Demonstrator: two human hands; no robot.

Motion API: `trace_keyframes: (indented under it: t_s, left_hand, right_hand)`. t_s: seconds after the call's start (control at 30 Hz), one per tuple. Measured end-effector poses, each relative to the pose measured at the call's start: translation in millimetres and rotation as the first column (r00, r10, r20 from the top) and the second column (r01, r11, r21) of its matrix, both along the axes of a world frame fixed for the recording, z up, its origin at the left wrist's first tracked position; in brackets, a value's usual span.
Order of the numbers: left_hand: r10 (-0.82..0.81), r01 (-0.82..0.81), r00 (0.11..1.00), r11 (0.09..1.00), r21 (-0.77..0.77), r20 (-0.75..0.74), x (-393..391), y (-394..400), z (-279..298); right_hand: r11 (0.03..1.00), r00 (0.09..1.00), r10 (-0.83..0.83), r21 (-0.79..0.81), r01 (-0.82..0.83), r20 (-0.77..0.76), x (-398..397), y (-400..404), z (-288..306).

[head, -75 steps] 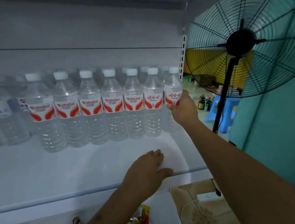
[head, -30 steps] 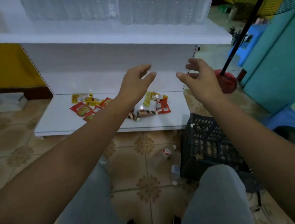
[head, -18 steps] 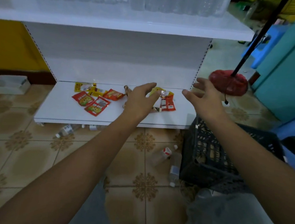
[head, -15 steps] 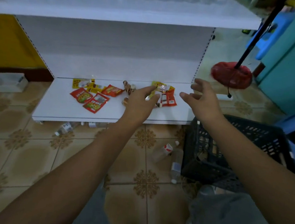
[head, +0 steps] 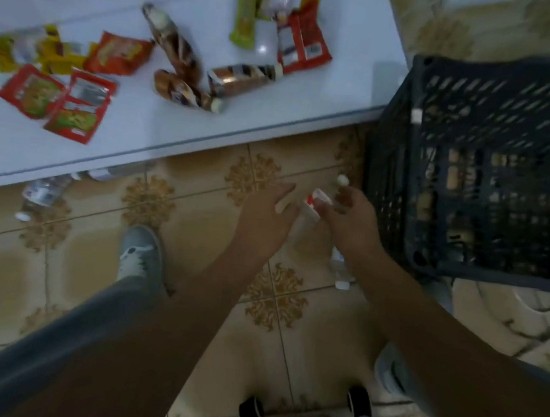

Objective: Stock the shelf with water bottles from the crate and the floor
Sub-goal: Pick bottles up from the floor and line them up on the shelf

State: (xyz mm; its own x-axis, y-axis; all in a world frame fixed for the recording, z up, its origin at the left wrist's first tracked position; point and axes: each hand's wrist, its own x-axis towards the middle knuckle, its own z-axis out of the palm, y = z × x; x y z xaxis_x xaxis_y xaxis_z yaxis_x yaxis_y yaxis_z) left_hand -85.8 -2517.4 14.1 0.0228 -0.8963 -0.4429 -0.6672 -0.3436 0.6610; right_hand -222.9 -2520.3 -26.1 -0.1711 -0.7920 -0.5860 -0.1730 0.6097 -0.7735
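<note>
We have dropped from the shelf to the floor; left hand (head: 263, 214) wide, right hand (head: 349, 215) closing on a bottle (head: 310, 208); restocking resumes.

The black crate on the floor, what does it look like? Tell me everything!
The crate is dark plastic with lattice walls full of slots, open on top. It stands upright on the tiled floor, right beside the low white shelf's corner. Its inside is dim, so nothing can be made out there. The right hand is just left of it.
</note>
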Motion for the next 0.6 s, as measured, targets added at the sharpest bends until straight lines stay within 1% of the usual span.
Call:
trace_keyframes:
  t_s: [0.07, 0.13, 0.2, 0.23, 0.33, 0.4, 0.5, 0.6]
  left_hand:
    - [-0.005, 0.004, 1.0, 0.997, 0.076, 0.025, -2.4, -3.0, -46.2]
    - [-0.054, 0.047, 0.997, 0.992, 0.119, 0.057, -3.4, -8.1, -85.0]
    - [-0.067, 0.055, 0.995, 0.987, 0.149, 0.076, -0.8, -12.7, -117.1]
    - [-0.056, 0.044, 0.995, 0.987, 0.152, 0.078, 0.9, -16.1, -131.2]
    - [-0.04, 0.025, 0.997, 0.981, 0.19, 0.073, 5.7, -25.5, -169.5]
    - [-0.07, 0.059, 0.997, 0.971, 0.231, 0.039, 5.7, -30.4, -190.8]
    - [-0.084, 0.089, 0.996, 0.968, 0.234, -0.034, 1.5, -34.3, -205.5]
    - [-0.075, 0.088, 0.995, 0.969, 0.23, -0.067, 2.3, -32.7, -210.2]
  right_hand:
    - [0.992, 0.997, -0.074, 0.107, 0.071, 0.024, 1.3, -2.1, -48.0]
    - [0.974, 0.987, -0.152, 0.18, 0.14, 0.055, 5.0, -4.9, -92.0]
    - [0.957, 0.981, -0.182, 0.24, 0.161, 0.065, 12.2, -7.8, -129.2]
    - [0.953, 0.98, -0.187, 0.255, 0.165, 0.066, 14.9, -9.4, -145.4]
    - [0.938, 0.958, -0.277, 0.238, 0.252, 0.079, 24.4, -19.8, -182.1]
    - [0.922, 0.948, -0.317, 0.244, 0.301, 0.024, 31.8, -33.4, -192.6]
    - [0.901, 0.926, -0.369, 0.215, 0.376, -0.072, 43.7, -52.8, -204.2]
    - [0.918, 0.934, -0.311, 0.2, 0.342, -0.174, 49.5, -65.7, -207.4]
